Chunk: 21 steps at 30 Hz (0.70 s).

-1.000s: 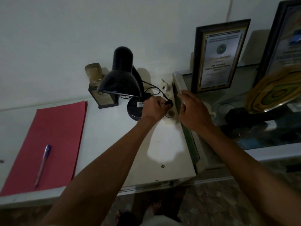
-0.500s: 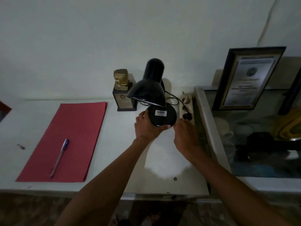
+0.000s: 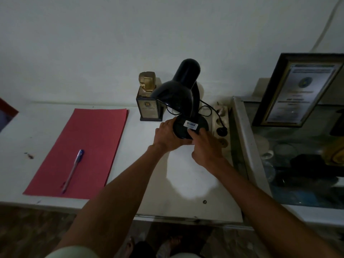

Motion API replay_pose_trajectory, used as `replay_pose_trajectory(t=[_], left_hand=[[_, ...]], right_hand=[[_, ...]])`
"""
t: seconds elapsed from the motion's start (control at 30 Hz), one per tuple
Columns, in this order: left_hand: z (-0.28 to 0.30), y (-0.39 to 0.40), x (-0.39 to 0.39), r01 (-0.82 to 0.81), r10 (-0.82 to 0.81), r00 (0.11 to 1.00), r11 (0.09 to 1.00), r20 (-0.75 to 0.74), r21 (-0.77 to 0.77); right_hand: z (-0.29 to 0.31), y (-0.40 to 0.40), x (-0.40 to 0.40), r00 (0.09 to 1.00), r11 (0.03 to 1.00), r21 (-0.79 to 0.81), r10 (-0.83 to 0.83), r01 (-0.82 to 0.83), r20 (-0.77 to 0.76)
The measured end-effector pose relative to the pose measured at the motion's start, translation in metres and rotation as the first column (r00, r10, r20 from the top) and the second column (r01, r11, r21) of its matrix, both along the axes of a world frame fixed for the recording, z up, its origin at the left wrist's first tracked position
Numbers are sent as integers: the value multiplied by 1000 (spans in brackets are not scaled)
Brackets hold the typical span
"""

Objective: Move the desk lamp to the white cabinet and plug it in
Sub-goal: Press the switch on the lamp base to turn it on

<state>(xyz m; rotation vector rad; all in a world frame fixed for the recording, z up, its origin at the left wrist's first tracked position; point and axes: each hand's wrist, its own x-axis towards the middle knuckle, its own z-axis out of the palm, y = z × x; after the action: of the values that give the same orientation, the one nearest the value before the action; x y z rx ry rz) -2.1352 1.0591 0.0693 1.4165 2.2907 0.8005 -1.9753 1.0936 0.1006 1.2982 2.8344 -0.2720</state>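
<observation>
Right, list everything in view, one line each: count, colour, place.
black metal desk lamp: one, black, on the white cabinet top against the wall
white power strip: one, white, right of the lamp base, black plug in it
gold bust trophy: one, gold on a dark base, left of the lamp
red paper folder: one, red, flat at left
blue pen: one, on the folder
framed certificate: one, black frame, on the glass case at right
left hand: on the lamp base
right hand: at the base front
</observation>
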Motion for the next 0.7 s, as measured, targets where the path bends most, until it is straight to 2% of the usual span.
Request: replay_pose_trajectory(t=[0.17,0.27,0.47,0.53,0.7], left_hand=[[-2,-13,7,-9,9,1000,999,8,30],[-17,-32,12,-5,7,998,999,-66,40],[-33,-58,15,10,-43,950,994,-308,-105],[-34,-62,15,16,-52,955,992,-293,-125],[-35,-66,16,47,-91,962,984,-256,-173]], right_hand=[[-2,-4,-2,999,999,43,13,-15,45],[-4,-6,-2,994,992,112,41,-52,98],[1,-7,-10,964,961,235,85,-146,251],[5,-7,-13,951,954,244,100,-175,293],[4,-9,-16,959,971,200,74,-131,272]])
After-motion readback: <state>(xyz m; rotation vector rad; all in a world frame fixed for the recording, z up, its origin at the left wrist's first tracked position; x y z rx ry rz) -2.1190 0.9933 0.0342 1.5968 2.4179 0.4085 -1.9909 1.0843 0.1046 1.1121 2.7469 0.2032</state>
